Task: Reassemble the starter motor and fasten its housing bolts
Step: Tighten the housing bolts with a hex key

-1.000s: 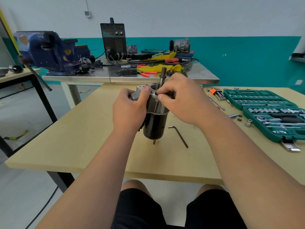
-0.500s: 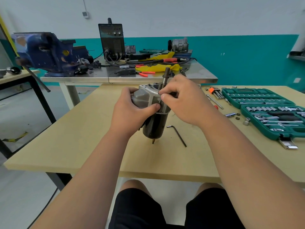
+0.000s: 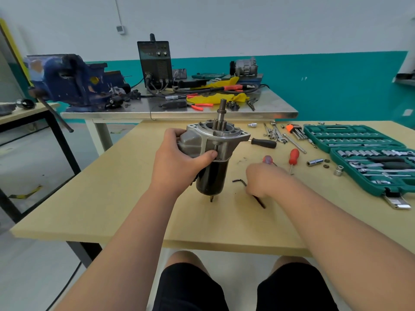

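Blue vise, black welder and yellow cloth on the steel table behind.

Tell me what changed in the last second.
The right hand left the top of the starter motor and dropped to the hex key lying on the table beside it; whether it grips the key yet is unclear. The left hand still holds the motor upright.

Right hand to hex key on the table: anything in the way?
Nothing visible. The right hand lies over the middle of the hex key; blur hides whether it grips. The starter motor, gripped by the left hand, stands apart to its left.
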The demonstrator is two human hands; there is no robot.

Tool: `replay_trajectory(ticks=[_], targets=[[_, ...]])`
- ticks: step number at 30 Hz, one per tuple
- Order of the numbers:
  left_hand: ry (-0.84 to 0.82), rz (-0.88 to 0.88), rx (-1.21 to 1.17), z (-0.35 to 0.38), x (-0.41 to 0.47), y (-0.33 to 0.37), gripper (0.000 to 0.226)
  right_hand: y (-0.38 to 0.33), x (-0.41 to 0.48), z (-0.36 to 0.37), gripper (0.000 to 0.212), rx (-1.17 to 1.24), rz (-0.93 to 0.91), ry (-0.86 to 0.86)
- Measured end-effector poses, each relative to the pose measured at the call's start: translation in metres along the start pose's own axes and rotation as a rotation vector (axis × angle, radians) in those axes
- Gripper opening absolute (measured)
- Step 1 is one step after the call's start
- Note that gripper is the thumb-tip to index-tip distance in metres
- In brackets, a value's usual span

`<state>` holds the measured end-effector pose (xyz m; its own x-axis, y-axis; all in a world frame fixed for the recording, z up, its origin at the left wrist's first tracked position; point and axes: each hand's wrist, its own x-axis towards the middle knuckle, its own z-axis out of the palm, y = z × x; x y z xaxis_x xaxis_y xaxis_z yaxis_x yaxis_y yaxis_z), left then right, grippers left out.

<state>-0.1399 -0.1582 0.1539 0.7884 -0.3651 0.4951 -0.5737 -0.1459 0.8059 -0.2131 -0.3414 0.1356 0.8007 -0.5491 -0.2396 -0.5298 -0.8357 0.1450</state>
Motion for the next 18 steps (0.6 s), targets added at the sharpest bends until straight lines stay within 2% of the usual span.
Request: replay_trajectory(ticks=[2,4,6,9,11,12,13,15,18], targets=[[0.002,-0.002,0.003,0.0,0.0,0.0,0.064,-0.002,-0.001,-0.004,0.019,-0.065,-0.038,-0.021],[0.006,-0.006,0.006,-0.001,-0.001,-0.001,0.064,0.006,0.0,-0.002,0.017,0.037,-0.059,-0.002],[0.007,-0.007,0.003,-0.001,-0.001,-0.002,0.063,0.027,0.0,-0.004,0.017,0.341,-0.048,0.113],[0.012,-0.005,-0.005,-0.002,-0.002,-0.003,0.061,0.054,-0.011,-0.017,0.014,0.951,-0.054,0.465],[0.019,-0.005,-0.001,-0.002,-0.002,-0.004,0.059,0.055,-0.027,-0.035,0.018,1.423,-0.183,0.662],[0.017,-0.004,0.001,-0.002,-0.002,-0.004,0.059,0.05,-0.035,-0.046,0.017,1.572,-0.299,0.717],[0.014,-0.004,0.002,-0.002,-0.002,-0.003,0.06,0.042,-0.044,-0.058,0.016,1.636,-0.411,0.746],[0.009,-0.005,0.005,-0.002,-0.003,-0.001,0.062,0.022,-0.057,-0.08,0.015,1.595,-0.573,0.75],[0.011,0.003,0.006,-0.002,-0.003,0.0,0.063,-0.002,-0.062,-0.095,0.016,1.393,-0.613,0.733]])
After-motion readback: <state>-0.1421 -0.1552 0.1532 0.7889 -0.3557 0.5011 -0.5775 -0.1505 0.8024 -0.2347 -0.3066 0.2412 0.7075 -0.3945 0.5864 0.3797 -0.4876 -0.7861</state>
